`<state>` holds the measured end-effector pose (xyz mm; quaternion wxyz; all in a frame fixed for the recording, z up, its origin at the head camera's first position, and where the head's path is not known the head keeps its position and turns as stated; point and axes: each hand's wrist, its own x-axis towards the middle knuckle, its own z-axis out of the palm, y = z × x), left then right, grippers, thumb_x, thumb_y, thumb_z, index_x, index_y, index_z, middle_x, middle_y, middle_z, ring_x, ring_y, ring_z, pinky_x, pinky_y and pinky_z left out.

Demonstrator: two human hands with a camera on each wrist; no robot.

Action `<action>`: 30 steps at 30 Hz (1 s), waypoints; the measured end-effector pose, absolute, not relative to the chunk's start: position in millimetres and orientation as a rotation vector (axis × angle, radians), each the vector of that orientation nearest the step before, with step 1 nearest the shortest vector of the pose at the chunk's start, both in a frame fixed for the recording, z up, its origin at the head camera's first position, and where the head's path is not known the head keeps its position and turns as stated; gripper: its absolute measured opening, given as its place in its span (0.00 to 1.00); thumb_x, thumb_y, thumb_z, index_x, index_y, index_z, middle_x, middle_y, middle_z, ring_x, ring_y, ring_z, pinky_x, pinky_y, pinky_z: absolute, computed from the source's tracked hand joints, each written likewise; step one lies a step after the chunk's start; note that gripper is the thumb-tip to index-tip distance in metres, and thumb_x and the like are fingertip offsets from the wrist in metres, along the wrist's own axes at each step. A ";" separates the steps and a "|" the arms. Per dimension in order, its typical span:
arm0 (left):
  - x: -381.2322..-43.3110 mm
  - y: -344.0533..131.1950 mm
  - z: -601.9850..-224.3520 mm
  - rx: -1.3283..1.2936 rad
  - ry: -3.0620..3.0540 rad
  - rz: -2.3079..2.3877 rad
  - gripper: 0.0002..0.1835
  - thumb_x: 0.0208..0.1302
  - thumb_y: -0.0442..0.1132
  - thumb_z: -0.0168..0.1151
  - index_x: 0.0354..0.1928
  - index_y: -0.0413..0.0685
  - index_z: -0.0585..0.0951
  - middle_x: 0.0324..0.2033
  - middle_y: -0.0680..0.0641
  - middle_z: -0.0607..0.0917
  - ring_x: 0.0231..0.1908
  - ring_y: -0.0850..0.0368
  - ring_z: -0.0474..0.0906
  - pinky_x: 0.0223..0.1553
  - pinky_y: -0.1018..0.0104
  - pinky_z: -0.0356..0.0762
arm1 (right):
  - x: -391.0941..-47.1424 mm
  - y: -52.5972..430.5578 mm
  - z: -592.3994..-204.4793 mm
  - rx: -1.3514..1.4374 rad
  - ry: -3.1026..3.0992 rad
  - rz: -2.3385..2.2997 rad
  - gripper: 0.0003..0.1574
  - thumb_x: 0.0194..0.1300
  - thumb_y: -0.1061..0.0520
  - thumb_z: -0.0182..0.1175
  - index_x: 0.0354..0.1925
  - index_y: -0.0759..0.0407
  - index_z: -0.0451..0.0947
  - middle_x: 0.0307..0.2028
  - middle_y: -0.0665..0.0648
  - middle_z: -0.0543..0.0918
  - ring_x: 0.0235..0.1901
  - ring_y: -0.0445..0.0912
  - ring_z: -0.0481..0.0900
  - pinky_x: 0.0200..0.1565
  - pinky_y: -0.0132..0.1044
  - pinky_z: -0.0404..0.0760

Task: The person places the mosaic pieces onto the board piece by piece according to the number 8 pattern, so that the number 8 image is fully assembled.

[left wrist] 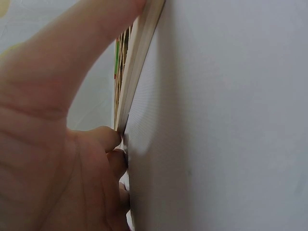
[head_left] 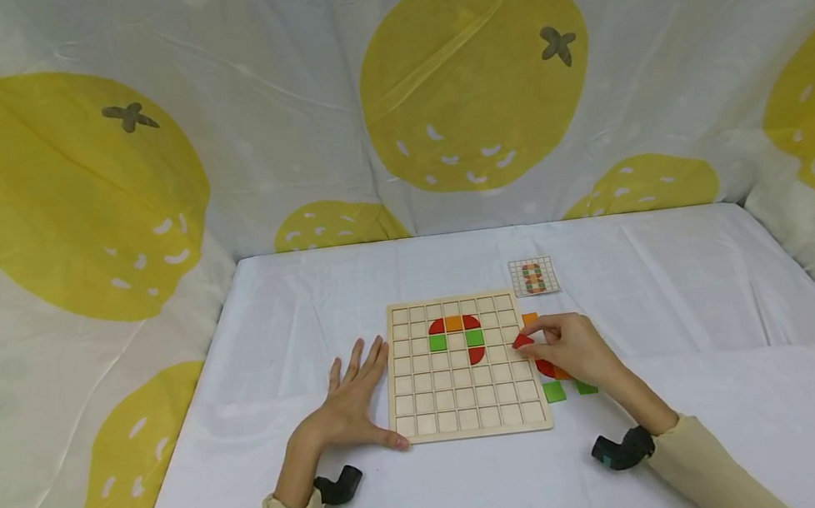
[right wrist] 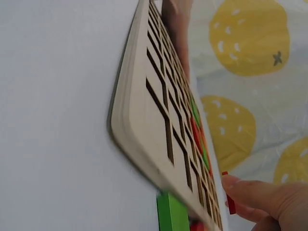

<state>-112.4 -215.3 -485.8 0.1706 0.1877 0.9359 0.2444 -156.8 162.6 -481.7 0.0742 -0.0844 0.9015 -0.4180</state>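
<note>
A wooden grid board (head_left: 435, 402) lies on the white cloth in the head view. Several flat tiles sit in its cells: red rounded ones (head_left: 476, 355), an orange square (head_left: 454, 323) and two green squares (head_left: 438, 343). My left hand (head_left: 345, 403) is spread along the board's left side, its thumb at the near left corner and fingertips at the edge. Between thumb and fingertips my right hand (head_left: 573, 348) pinches a red tile (head_left: 522, 341) above the board's right edge. The right wrist view shows that red tile (right wrist: 231, 199) edge-on, held over the board.
Loose tiles lie right of the board, partly under my right hand: a green square (head_left: 555, 391), another green one (head_left: 586, 387), an orange one (head_left: 530, 319) and a red one (head_left: 545, 368). A small pattern card (head_left: 533, 276) lies behind the board's far right corner. Lemon-print cloth (head_left: 288, 133) stands behind.
</note>
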 end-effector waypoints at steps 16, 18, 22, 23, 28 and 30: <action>-112.5 -215.2 -485.0 0.534 2.661 0.673 0.81 0.37 0.67 0.84 0.83 0.42 0.41 0.84 0.42 0.38 0.82 0.36 0.25 0.76 0.27 0.23 | -155.7 94.5 -476.7 -0.396 2.633 -1.301 0.15 0.58 0.50 0.78 0.42 0.55 0.90 0.15 0.47 0.58 0.17 0.40 0.55 0.22 0.29 0.53; -112.4 -215.6 -485.1 0.536 2.662 0.676 0.81 0.37 0.67 0.84 0.83 0.42 0.41 0.84 0.42 0.38 0.82 0.35 0.25 0.76 0.27 0.23 | -155.6 87.5 -476.8 -0.397 2.645 -1.296 0.15 0.57 0.50 0.79 0.41 0.56 0.90 0.15 0.47 0.58 0.18 0.40 0.56 0.22 0.29 0.53; -112.5 -215.8 -485.5 0.542 2.661 0.681 0.81 0.38 0.67 0.84 0.83 0.42 0.41 0.84 0.42 0.38 0.82 0.35 0.25 0.76 0.27 0.23 | -155.1 73.9 -477.9 -0.405 2.667 -1.280 0.15 0.57 0.51 0.79 0.41 0.56 0.90 0.14 0.47 0.60 0.16 0.40 0.57 0.22 0.29 0.54; -112.6 -215.8 -485.6 0.544 2.661 0.680 0.81 0.38 0.67 0.84 0.83 0.42 0.40 0.84 0.42 0.38 0.82 0.36 0.25 0.76 0.28 0.23 | -154.9 70.7 -478.1 -0.401 2.669 -1.274 0.15 0.57 0.51 0.79 0.40 0.56 0.90 0.14 0.47 0.60 0.16 0.40 0.58 0.22 0.29 0.54; -112.4 -215.7 -485.9 0.541 2.664 0.675 0.81 0.38 0.67 0.83 0.83 0.42 0.40 0.84 0.42 0.38 0.82 0.36 0.25 0.76 0.28 0.23 | -155.4 57.3 -481.5 -0.432 2.699 -1.248 0.13 0.57 0.52 0.78 0.38 0.58 0.90 0.14 0.47 0.65 0.16 0.39 0.63 0.22 0.28 0.58; -112.3 -215.8 -485.9 0.541 2.665 0.674 0.81 0.38 0.68 0.83 0.83 0.42 0.40 0.84 0.42 0.38 0.82 0.36 0.25 0.77 0.28 0.23 | -155.8 53.4 -483.4 -0.440 2.723 -1.233 0.14 0.57 0.52 0.79 0.37 0.58 0.89 0.13 0.47 0.65 0.15 0.39 0.63 0.21 0.28 0.57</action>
